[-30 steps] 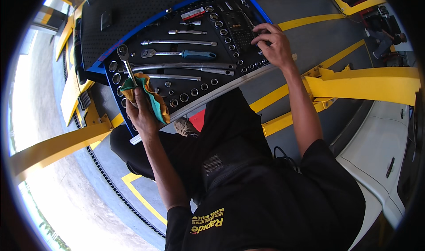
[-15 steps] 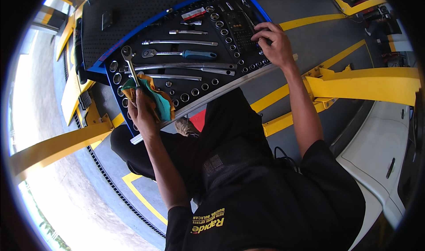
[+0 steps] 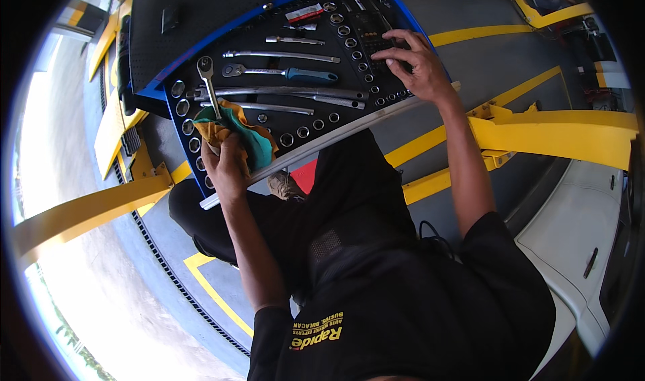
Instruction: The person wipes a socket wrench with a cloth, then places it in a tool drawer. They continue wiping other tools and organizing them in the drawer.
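My left hand (image 3: 227, 169) is closed around an orange and teal cloth (image 3: 254, 142) and a chrome ratchet wrench (image 3: 209, 85). The wrench head points up and away, over the left side of an open tool drawer (image 3: 336, 142). How far the handle runs inside the cloth is hidden. My right hand (image 3: 420, 68) is above the drawer's right side, fingers apart and curved, with nothing seen in it. Nearest to it are a dark block of small bits (image 3: 366, 35) and a row of sockets (image 3: 351, 43).
A blue-handled ratchet (image 3: 310, 76) and several long chrome bars (image 3: 281, 56) lie in the drawer. Sockets line its left and near sides. Behind it is a black ribbed top (image 3: 222, 5). Yellow lift arms (image 3: 551, 129) flank me, with a white car (image 3: 571, 226) at right.
The view has shifted slightly. My right hand has moved a little left and nearer, its fingers spreading more. The left hand still grips the cloth and wrench, covering more of the handle.
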Motion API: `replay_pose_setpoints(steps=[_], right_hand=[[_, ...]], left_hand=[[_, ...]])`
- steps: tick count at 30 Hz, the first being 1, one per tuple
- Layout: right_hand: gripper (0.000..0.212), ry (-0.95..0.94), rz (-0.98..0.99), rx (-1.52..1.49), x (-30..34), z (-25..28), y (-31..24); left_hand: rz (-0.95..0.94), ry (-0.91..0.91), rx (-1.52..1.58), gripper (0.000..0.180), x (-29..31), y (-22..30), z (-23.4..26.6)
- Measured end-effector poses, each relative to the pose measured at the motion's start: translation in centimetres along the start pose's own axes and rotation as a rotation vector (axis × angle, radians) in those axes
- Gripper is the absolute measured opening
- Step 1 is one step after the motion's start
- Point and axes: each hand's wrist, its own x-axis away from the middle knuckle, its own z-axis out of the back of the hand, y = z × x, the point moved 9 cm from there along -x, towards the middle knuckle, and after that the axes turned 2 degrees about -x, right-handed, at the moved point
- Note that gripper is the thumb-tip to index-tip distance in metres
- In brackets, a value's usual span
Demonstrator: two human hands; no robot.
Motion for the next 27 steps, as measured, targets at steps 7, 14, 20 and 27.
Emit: replay_pose_setpoints(steps=[7,14,20,27], right_hand=[[0.018,0.097,-0.064,-0.058,0.3,0.6,1.5],[0.013,0.141,-0.140,-0.050,0.9,1.2,3.0],[0.013,0.115,-0.137,-0.003,0.8,0.7,3.0],[0.016,0.100,-0.152,0.011,0.7,0.6,2.1]], left_hand=[[-0.007,0.054,0.115,0.030,0.0,1.0,-1.3],[0.012,0.137,-0.006,0.049,-0.4,0.0,0.6],[0.001,0.079,0.111,0.045,-0.6,-0.1,0.6],[0.039,-0.031,0.281,0.033,-0.9,-0.3,-0.6]])
